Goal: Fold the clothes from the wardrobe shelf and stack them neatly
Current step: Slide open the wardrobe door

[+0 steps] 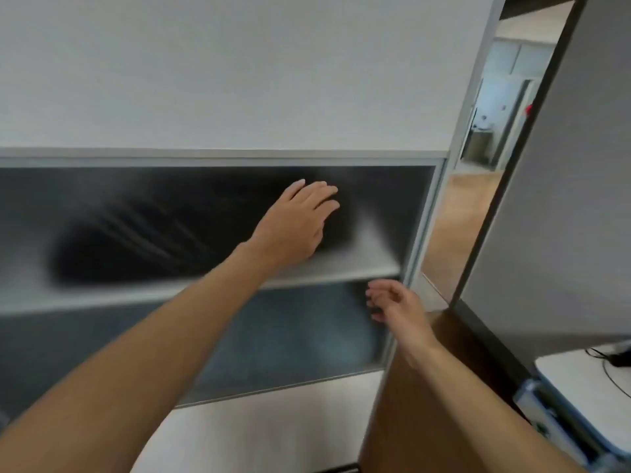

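Wardrobe shelf (358, 264), dark clothes (136, 240), left hand (297, 223) over their right end

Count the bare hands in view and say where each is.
2. The left hand reaches over the blurred black cloth heap on the pale grey wardrobe shelf; the right hand hangs below that shelf's front edge, holding nothing.

A wooden floor (457, 213) shows past a grey panel (563, 199), near a white tabletop (573, 373).
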{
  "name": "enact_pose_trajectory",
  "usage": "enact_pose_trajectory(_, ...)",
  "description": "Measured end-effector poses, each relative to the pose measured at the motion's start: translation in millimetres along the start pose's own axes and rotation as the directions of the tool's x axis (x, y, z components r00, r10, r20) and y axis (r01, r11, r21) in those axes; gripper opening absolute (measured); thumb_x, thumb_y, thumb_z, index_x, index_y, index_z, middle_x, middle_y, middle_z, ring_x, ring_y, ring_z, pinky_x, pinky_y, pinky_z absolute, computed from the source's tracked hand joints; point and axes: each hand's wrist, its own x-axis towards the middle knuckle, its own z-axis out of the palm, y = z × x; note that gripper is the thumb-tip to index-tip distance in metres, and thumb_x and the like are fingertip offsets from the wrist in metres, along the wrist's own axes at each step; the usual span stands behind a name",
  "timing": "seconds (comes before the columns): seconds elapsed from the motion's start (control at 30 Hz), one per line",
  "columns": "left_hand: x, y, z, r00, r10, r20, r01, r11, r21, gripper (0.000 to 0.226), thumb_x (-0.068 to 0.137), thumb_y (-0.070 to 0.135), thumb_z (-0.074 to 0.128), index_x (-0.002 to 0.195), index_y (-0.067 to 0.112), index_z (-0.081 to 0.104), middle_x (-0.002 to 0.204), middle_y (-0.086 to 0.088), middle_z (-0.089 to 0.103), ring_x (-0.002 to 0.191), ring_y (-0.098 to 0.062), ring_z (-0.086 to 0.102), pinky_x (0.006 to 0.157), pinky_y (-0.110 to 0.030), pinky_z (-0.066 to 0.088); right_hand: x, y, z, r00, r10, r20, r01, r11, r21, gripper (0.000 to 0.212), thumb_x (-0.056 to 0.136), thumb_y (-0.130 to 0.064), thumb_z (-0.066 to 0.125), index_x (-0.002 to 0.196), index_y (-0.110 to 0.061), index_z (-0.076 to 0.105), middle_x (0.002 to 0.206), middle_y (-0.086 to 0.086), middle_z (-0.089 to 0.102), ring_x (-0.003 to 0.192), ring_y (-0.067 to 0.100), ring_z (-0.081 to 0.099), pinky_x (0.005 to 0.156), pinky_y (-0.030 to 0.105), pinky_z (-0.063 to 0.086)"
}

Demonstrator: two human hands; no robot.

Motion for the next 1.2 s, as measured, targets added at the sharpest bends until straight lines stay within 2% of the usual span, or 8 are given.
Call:
enact_pose_trajectory(0.17,44,-11,19,0.988,-0.111,0.106,0.083,0.967,0.241,0.072,0.096,0.048,0.048,0.156,0.017,0.02,0.165,-0.009,0.013,0.153,-0.026,0.009,0.12,-0.058,0.015,74,-36,-36,0.952,-0.124,-0.279,0.11,0.992,-0.065,0.044,0.091,-0.01,0.062,0.132,-0.024,0.051,0.125,-0.003,0.056,0.109,0.013,0.055,0.082,0.018,0.043)
enact_pose_trajectory(0.33,45,-33,49,0.982,-0.124,0.145,0.063,0.929,0.365,0.105,0.082,0.061,0.063,0.159,0.021,0.003,0.167,-0.003,-0.007,0.153,-0.025,-0.008,0.116,-0.063,-0.006,136,-55,-75,0.922,-0.095,-0.375,0.056,0.992,-0.112,0.072,0.093,-0.011,0.061,0.155,-0.014,0.024,0.159,0.007,0.028,0.143,0.029,0.034,0.111,0.035,0.031)
enact_pose_trajectory(0.43,45,-40,58,0.979,-0.144,0.146,0.077,0.917,0.391,0.118,0.075,0.062,0.071,0.158,0.025,-0.004,0.166,0.001,-0.017,0.151,-0.023,-0.017,0.112,-0.058,-0.021,157,-55,-79,0.934,-0.128,-0.334,0.099,0.99,-0.101,0.07,0.094,-0.008,0.058,0.155,-0.016,0.025,0.159,0.007,0.03,0.144,0.027,0.031,0.115,0.038,0.03)
enact_pose_trajectory(0.7,37,-46,64,0.977,-0.16,0.141,0.094,0.916,0.391,0.114,0.08,0.066,0.063,0.156,0.029,-0.013,0.162,0.004,-0.027,0.149,-0.024,-0.025,0.11,-0.055,-0.027,163,-47,-81,0.944,-0.168,-0.285,0.164,0.986,-0.039,0.065,0.094,-0.003,0.056,0.152,-0.02,0.033,0.156,0.003,0.036,0.143,0.021,0.034,0.107,0.03,0.034)
enact_pose_trajectory(0.83,28,-52,58,0.974,-0.168,0.151,0.092,0.907,0.41,0.112,0.082,0.066,0.06,0.156,0.027,-0.014,0.163,0.001,-0.024,0.151,-0.027,-0.02,0.111,-0.057,-0.025,157,-44,-75,0.962,-0.147,-0.229,0.147,0.989,-0.016,0.068,0.094,-0.004,0.055,0.154,-0.025,0.031,0.158,0.002,0.034,0.143,0.023,0.033,0.114,0.045,0.037)
enact_pose_trajectory(1.03,-3,-70,37,0.948,-0.249,0.196,0.128,0.867,0.482,0.113,0.083,0.064,0.061,0.153,0.025,-0.019,0.162,-0.002,-0.026,0.149,-0.03,-0.022,0.114,-0.064,-0.01,145,-43,-46,0.984,-0.153,-0.091,0.156,0.988,0.02,0.069,0.093,0.001,0.055,0.153,-0.025,0.034,0.151,0.002,0.043,0.137,0.023,0.042,0.112,0.049,0.042)
enact_pose_trajectory(1.13,-24,-80,28,0.925,-0.325,0.196,0.185,0.836,0.516,0.117,0.081,0.058,0.067,0.154,0.023,-0.017,0.163,-0.004,-0.021,0.146,-0.03,-0.029,0.115,-0.066,-0.002,136,-45,-22,0.984,-0.178,-0.023,0.178,0.984,0.02,0.073,0.089,0.005,0.056,0.153,-0.024,0.034,0.148,0.003,0.045,0.132,0.022,0.047,0.108,0.043,0.045)
enact_pose_trajectory(1.2,-36,-81,21,0.894,-0.398,0.205,0.243,0.816,0.525,0.114,0.082,0.05,0.071,0.156,0.019,-0.01,0.165,-0.006,-0.018,0.146,-0.032,-0.028,0.116,-0.066,0.004,128,-46,-4,0.978,-0.206,0.002,0.206,0.978,0.002,0.076,0.086,0.006,0.055,0.152,-0.026,0.033,0.147,0.001,0.044,0.127,0.015,0.049,0.098,0.028,0.049)
